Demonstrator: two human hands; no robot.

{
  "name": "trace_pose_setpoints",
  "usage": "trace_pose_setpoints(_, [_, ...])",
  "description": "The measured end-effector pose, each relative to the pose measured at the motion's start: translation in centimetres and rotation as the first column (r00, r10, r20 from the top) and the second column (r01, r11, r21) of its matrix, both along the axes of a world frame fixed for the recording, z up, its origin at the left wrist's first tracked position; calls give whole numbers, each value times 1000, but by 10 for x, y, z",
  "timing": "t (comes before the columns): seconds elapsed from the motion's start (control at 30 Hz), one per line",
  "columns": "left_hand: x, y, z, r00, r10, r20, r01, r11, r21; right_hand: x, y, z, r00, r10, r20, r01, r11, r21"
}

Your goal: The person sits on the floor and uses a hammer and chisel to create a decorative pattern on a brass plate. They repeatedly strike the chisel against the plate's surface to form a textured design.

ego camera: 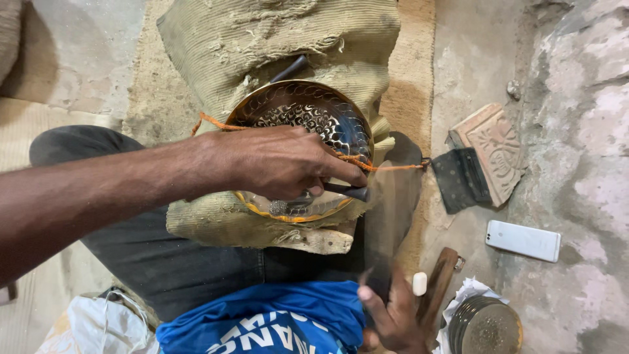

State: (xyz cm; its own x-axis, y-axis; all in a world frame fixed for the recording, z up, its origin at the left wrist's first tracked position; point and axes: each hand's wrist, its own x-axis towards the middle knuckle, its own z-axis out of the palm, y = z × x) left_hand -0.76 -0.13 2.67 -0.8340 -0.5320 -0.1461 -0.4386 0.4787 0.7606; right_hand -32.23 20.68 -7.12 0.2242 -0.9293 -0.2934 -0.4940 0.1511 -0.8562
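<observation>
A patterned brass bowl (308, 124) is propped on burlap padding (262, 39) over the lap. The left hand (282, 160) is closed around a dark punch (347, 191) at its rim. The right hand (393, 318) is blurred; its grip cannot be told. The bowl is judged stiff, smooth and best steadied by the rim.

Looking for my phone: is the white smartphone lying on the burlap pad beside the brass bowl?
No, the white smartphone lies on the stone floor at right, apart from the brass bowl.
</observation>
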Motion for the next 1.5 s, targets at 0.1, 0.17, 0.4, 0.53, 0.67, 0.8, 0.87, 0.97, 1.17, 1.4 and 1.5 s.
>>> trace_pose_setpoints(0.1, [-2,0,2,991,4,132,-8,999,36,3,0,1,898,-200,391,223,975,-15])
trace_pose_setpoints(0.17, [-2,0,3,995,-2,96,-2,999,41,2,0,0,974,-107,200,109,994,-1])
trace_pose_setpoints(0.4, [1,-2,3,997,-52,65,51,999,14,-1,3,0,998,-53,-25,54,998,18])
trace_pose_setpoints(0.53, [1,-2,3,998,-23,66,20,998,60,3,1,6,941,-94,325,109,994,-30])
trace_pose_setpoints(0.67, [-1,1,2,993,-34,110,31,999,29,4,4,4,958,-44,283,64,996,-60])
trace_pose_setpoints(0.8, [-2,3,-1,989,-33,145,27,999,40,-8,8,-14,982,-68,176,76,996,-42])
trace_pose_setpoints(0.87, [-1,4,-4,989,-49,138,51,999,-11,-16,8,-22,999,32,37,-27,992,-124])
trace_pose_setpoints(0.97, [3,10,-9,1000,-3,-25,1,999,-52,-26,3,-25,1000,-16,-7,15,998,-53])
trace_pose_setpoints(1.17, [25,59,-25,633,695,-342,-613,719,328,-27,-41,-7,879,-240,412,245,969,41])
trace_pose_setpoints(1.4, [12,86,-48,498,740,-453,-819,572,34,-26,-129,22,985,-136,-103,93,934,-346])
trace_pose_setpoints(1.5, [12,86,-50,516,731,-447,-798,600,60,-21,-171,48,959,79,-272,-199,871,-450])
